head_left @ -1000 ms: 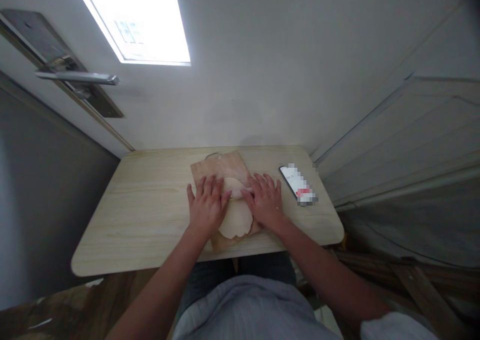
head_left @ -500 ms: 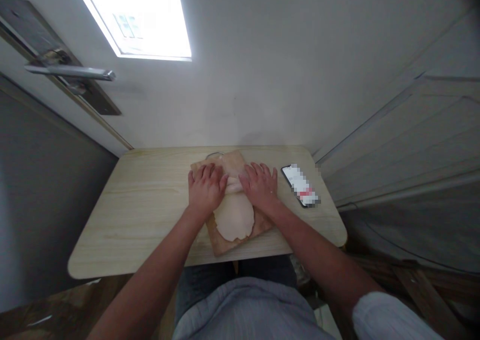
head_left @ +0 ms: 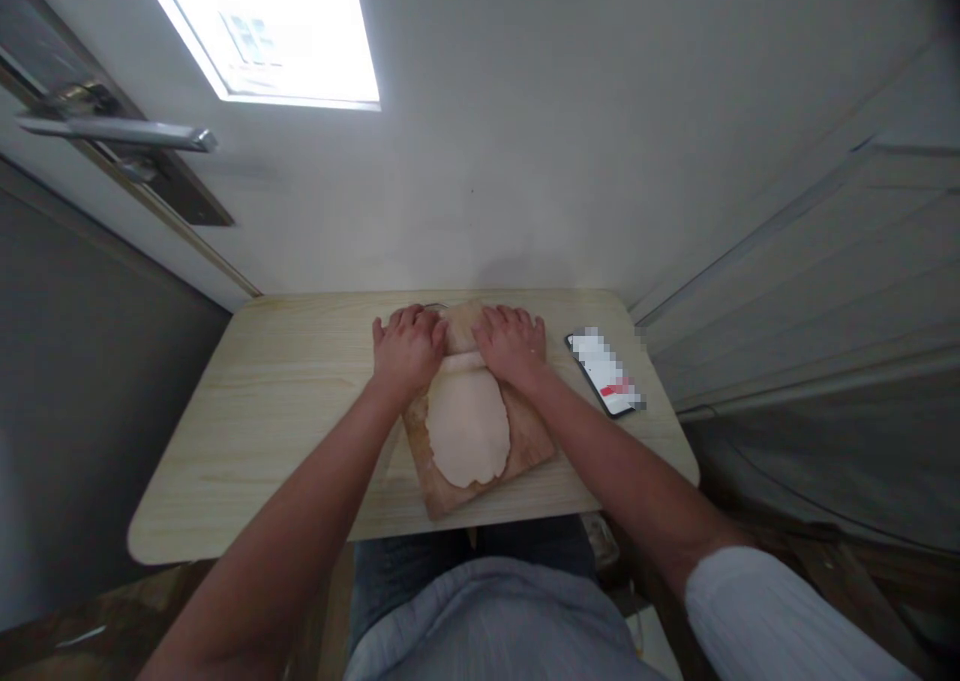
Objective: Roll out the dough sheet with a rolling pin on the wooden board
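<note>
A flat, rounded sheet of dough [head_left: 469, 431] with an uneven edge lies on a wooden board [head_left: 529, 436]. Across its far end runs a pale rolling pin [head_left: 463, 361], of which only the middle shows between my hands. My left hand [head_left: 409, 346] lies over the pin's left end, fingers curved forward. Over the right end rests my right hand [head_left: 514, 343], palm down with the fingers reaching past the pin. Both hands cover the pin's ends.
The board sits at an angle on a light wood table [head_left: 285, 411]. A phone [head_left: 604, 371] lies right of the board. Behind the table is a white door [head_left: 480, 191] with a metal handle [head_left: 127, 133] at upper left.
Both hands have moved forward with the rolling pin, toward the board's far end. More of the dough sheet shows now. The view has shifted slightly.
</note>
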{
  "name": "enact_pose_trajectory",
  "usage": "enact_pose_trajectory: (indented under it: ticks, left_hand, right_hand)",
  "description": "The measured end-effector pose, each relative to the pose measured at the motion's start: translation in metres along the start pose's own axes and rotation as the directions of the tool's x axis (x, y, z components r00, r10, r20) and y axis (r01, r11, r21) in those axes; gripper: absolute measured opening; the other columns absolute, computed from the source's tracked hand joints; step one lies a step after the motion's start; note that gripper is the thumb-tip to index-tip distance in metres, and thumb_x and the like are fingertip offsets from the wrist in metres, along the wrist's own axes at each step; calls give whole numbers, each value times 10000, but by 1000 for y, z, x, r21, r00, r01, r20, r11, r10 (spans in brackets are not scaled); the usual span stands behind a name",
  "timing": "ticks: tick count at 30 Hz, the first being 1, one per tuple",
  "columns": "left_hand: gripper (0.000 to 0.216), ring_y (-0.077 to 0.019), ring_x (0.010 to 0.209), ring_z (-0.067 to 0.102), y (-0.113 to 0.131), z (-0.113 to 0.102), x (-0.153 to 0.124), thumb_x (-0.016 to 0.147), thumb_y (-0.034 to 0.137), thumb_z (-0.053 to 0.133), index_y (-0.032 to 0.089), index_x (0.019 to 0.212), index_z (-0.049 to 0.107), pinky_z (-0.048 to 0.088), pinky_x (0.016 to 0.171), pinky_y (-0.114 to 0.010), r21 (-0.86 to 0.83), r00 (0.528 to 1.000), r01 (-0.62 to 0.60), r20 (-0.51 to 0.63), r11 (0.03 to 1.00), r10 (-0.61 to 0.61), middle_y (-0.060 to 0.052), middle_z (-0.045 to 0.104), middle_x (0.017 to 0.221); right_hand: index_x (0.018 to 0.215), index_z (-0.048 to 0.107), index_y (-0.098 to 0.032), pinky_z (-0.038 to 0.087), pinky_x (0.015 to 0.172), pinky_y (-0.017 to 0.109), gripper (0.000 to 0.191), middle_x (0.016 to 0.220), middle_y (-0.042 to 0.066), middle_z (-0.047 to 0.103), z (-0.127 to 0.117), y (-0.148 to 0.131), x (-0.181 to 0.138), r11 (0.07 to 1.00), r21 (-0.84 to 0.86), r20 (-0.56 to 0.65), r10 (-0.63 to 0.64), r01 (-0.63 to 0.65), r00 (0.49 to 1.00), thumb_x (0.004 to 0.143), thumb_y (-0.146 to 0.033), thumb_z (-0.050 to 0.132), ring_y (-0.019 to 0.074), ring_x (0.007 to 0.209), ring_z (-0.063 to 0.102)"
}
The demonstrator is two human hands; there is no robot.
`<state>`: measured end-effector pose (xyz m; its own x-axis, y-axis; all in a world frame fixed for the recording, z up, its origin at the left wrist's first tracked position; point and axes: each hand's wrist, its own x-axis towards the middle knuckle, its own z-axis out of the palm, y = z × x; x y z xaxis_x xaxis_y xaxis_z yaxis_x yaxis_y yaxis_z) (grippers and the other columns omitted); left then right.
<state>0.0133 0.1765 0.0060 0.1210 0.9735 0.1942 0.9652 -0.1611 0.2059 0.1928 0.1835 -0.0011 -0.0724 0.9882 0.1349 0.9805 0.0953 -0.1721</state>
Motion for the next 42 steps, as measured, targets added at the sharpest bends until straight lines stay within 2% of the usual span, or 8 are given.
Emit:
enact_pose_trajectory:
  ticks: [6, 12, 18, 22, 29, 36, 42]
  left_hand:
    - [490, -316, 1240, 555, -5, 1, 13, 1041, 465, 252, 231, 1247, 630, 359, 1089, -584, 5, 999, 22, 42, 1000, -22, -124, 620, 1357]
    - [515, -319, 1283, 523, -3, 2, 4, 1038, 492, 245, 247, 1340, 583, 323, 1109, -602, -11, 1000, 8, 16, 1000, -7, -134, 584, 1408]
    - [506, -322, 1331, 484, 3, 1, -18, 1030, 479, 292, 241, 1385, 562, 338, 1108, -567, 10, 1000, -22, 14, 1000, 22, -128, 546, 1475]
    - [517, -328, 1375, 450, 8, -1, -35, 1030, 483, 282, 252, 1408, 549, 317, 1131, -577, 32, 999, -35, -6, 999, 36, -115, 532, 1498]
    - [523, -331, 1393, 445, 16, -6, -62, 1035, 485, 282, 245, 1409, 557, 299, 1152, -604, 58, 998, -58, -13, 997, 59, -107, 532, 1512]
    - [527, -312, 1438, 414, 24, -12, -94, 1040, 469, 282, 235, 1441, 531, 298, 1167, -599, 49, 998, -70, -6, 996, 70, -101, 497, 1549]
    - [544, -284, 1459, 407, 29, -12, -125, 1041, 459, 301, 243, 1522, 432, 289, 1185, -577, 17, 997, -72, -17, 997, 72, -110, 477, 1560]
  right_hand:
    - [1380, 560, -249, 364, 1046, 515, 485, 1379, 110, 620, -2, -1, 12, 1000, 6, 66, 19, -19, 998, 1003, -491, 374, 309, 1232, 528]
    - [1409, 541, -210, 354, 1056, 534, 525, 1385, 142, 617, 0, 0, 4, 999, 15, 20, 32, -33, 999, 1004, -513, 399, 331, 1235, 536]
    - [1426, 519, -163, 253, 1118, 578, 567, 1423, 187, 583, -1, 1, -27, 1000, -6, -40, 12, -12, 999, 1024, -537, 373, 336, 1268, 508]
    - [1437, 509, -164, 223, 1137, 585, 585, 1465, 180, 551, -3, 2, -47, 1000, -10, -48, -11, 10, 999, 1036, -552, 333, 339, 1325, 461]
    - [1451, 508, -160, 230, 1144, 591, 605, 1508, 169, 512, -7, 4, -75, 1000, 12, -32, -15, 16, 999, 1040, -564, 328, 353, 1379, 420]
    - [1491, 458, -142, 218, 1170, 593, 617, 1536, 170, 480, -7, 7, -109, 999, 26, -70, -41, 43, 997, 1031, -547, 388, 353, 1404, 400]
    - [1497, 444, -115, 232, 1173, 587, 639, 1543, 188, 465, -5, 11, -140, 996, 4, -106, -84, 85, 991, 1026, -545, 401, 352, 1425, 382]
